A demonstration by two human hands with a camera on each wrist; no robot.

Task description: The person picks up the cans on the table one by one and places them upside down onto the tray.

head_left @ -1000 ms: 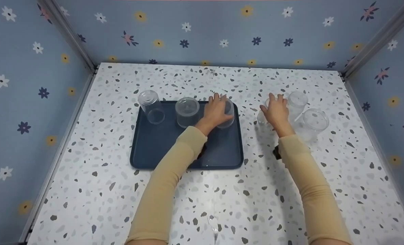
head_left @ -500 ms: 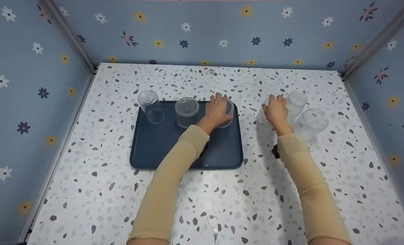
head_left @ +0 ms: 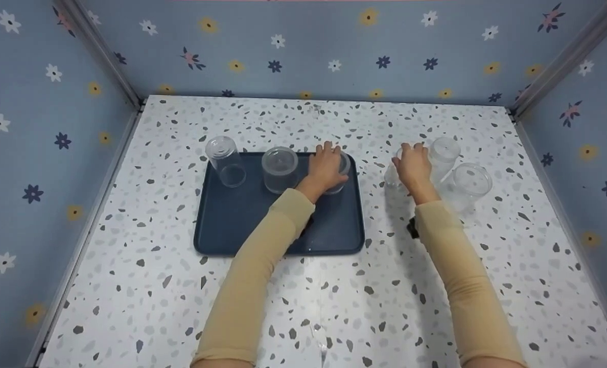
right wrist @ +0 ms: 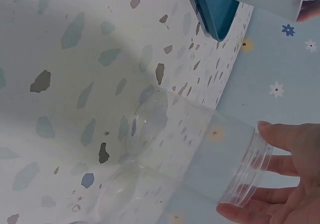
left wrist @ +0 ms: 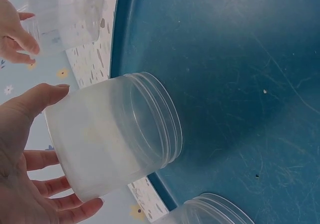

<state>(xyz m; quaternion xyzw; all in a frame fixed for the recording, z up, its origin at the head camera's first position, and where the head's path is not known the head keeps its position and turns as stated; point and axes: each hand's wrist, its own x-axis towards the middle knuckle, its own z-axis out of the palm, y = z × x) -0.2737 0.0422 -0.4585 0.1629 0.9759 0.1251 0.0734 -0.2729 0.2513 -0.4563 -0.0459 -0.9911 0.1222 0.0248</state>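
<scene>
Upside down on the blue tray, its threaded rim against the surface, stands a clear plastic jar. My left hand grips it from above, thumb on one side and fingers on the other around its base. To the right of the tray, a second clear jar stands upright on the speckled table. My right hand holds that jar by its threaded rim, thumb and fingertips spread around it. The hand hides much of this jar in the head view.
Also inverted on the tray are a tall clear jar at the left and a wider one beside my left hand. Two more clear jars, a farther one and a nearer one, stand right of my right hand. Flowered panels enclose the table.
My right hand's thumb and fingers have drawn in around the jar's rim. The left hand has shifted barely at all, and the jars stay in place.
</scene>
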